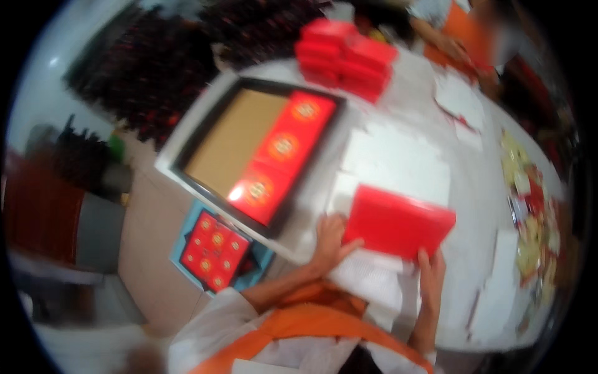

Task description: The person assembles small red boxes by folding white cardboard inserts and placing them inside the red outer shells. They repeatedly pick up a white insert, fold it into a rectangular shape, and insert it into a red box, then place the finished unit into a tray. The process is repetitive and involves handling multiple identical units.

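Hands first: I see my left hand (329,240) and right hand (431,274) both grasping a flat red box (398,221) over the white counter (473,187); more red boxes (346,56) are stacked beyond.

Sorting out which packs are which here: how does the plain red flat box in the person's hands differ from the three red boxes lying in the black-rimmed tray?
The plain red flat box shows no emblem; the three red boxes in the black-rimmed tray each carry a round gold one. The plain box is gripped by the left hand and right hand over the white table; the three lie untouched in a row beside bare brown board. Both are red and flat.
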A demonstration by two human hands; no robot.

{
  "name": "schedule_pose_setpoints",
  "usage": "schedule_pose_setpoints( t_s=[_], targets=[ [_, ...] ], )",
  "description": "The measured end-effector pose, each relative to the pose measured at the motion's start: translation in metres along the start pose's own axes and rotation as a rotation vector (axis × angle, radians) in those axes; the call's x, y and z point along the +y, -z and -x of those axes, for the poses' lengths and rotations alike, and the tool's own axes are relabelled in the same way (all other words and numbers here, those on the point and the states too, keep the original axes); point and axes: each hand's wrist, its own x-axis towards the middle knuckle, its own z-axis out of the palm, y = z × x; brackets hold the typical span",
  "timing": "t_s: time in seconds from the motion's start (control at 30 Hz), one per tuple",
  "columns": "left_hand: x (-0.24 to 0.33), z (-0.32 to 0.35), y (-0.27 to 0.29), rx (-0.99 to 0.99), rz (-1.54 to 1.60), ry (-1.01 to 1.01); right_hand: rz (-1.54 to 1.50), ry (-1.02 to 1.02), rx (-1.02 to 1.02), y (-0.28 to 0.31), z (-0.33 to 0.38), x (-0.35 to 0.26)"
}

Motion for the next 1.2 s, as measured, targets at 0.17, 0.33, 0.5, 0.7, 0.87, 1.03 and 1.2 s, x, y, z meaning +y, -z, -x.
schedule_pose_setpoints(
  t_s=[0.17,0.33,0.5,0.7,0.87,1.03,1.2],
  targets=[
    [0.031,-0.006,0.033,-0.005,0.272,-0.157,-0.043,-0.075,0.081,0.013,-0.014,-0.003],
    [-0.006,0.001,0.062,-0.051,0.171,-0.313,-0.11,0.006,0.071,0.041,-0.014,0.014],
    [-0.037,-0.011,0.068,-0.086,-0.018,-0.349,-0.243,0.093,0.084,0.056,-0.018,0.022],
    [-0.021,-0.078,0.048,-0.024,-0.123,-0.737,-0.375,0.242,0.153,0.067,-0.026,0.005],
    [0.031,-0.105,0.068,0.286,-0.255,-0.861,-0.686,0.3,0.302,0.105,-0.096,-0.009],
    [0.041,-0.067,0.034,-0.072,-0.606,-0.596,-0.709,0.225,0.648,0.157,-0.149,0.005],
    [0.012,-0.027,-0.01,-0.028,-0.421,-0.632,-0.06,0.709,0.877,0.11,-0.058,-0.024]
  ],
)
